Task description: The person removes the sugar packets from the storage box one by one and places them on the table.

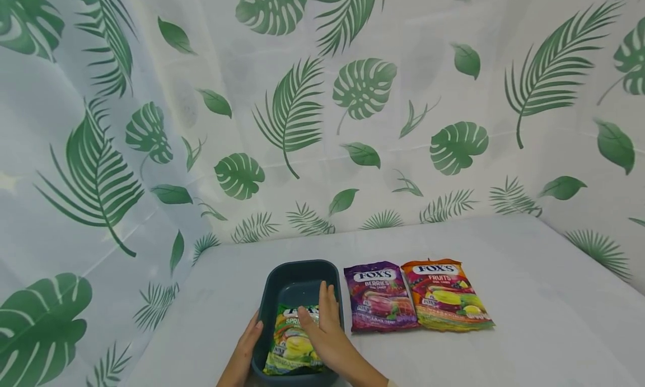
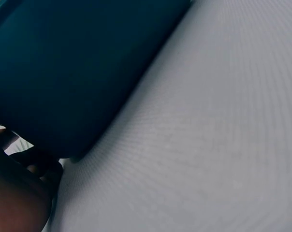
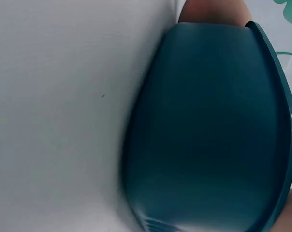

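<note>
A dark teal rectangular tub (image 1: pixel 302 264) stands on the white-covered table. Inside its near half lies a green and yellow FOX'S candy bag (image 1: pixel 292 345), face up. My left hand (image 1: pixel 244 348) rests along the tub's left outer wall with its fingers extended. Over the tub's right side is my right hand (image 1: pixel 330 331), fingers straight and pointing away, thumb spread above the bag and covering part of its print. The left wrist view shows the tub's outer wall (image 2: pixel 78 72) close up beside the hand; the right wrist view shows another wall (image 3: pixel 209 121) and its rim.
To the tub's right lie a purple FOX'S Berries bag (image 1: pixel 380 297) and an orange FOX'S Fruits bag (image 1: pixel 448 294), side by side with edges meeting. A white cloth (image 1: pixel 529 297) covers the table. Leaf-printed sheets (image 1: pixel 312 124) hang behind it and at both sides.
</note>
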The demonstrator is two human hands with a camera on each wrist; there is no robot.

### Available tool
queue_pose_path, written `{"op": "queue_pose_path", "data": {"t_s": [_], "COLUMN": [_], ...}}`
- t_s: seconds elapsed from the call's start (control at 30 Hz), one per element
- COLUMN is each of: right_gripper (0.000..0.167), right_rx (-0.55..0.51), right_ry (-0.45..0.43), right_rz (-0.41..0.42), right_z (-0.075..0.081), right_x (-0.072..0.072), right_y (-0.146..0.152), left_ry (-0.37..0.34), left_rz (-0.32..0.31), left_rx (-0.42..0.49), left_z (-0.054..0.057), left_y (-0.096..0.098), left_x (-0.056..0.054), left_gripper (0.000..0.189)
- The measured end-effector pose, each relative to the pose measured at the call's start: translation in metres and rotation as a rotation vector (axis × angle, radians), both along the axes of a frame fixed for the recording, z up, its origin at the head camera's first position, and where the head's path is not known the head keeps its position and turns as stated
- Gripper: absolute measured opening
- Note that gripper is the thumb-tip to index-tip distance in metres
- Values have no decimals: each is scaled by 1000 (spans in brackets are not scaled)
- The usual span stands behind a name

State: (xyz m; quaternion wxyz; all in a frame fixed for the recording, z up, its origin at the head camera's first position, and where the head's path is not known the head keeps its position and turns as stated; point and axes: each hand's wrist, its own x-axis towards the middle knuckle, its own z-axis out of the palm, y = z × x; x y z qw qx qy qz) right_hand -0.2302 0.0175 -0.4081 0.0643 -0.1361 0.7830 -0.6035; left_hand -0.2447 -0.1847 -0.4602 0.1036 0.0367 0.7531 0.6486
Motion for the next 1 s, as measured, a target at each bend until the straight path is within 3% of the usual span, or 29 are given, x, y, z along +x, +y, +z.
{"op": "queue_pose_path", "data": {"t_s": [0.13, 0.37, 0.47, 0.8, 1.0], "right_gripper": [81, 89, 91, 96, 92], "right_rx": [25, -31, -61, -307, -412], "right_ry": [-25, -230, -276, -442, -448], "right_rz": [14, 24, 1, 16, 67], "right_z": [0, 3, 2, 3, 1], "right_x": [-3, -11, -13, -17, -17], "right_y": [-1, 1, 1, 9, 15], "left_ry": [-8, -15, -10, 16, 27], "left_rz": [3, 6, 18, 28, 49], "left_rx": [-4, -26, -44, -50, -65], "left_z": [0, -1, -1, -2, -1], "left_y": [0, 0, -1, -3, 0], "left_x": [-2, -2, -3, -2, -3], "left_gripper": [68, 69, 69, 65, 66]}}
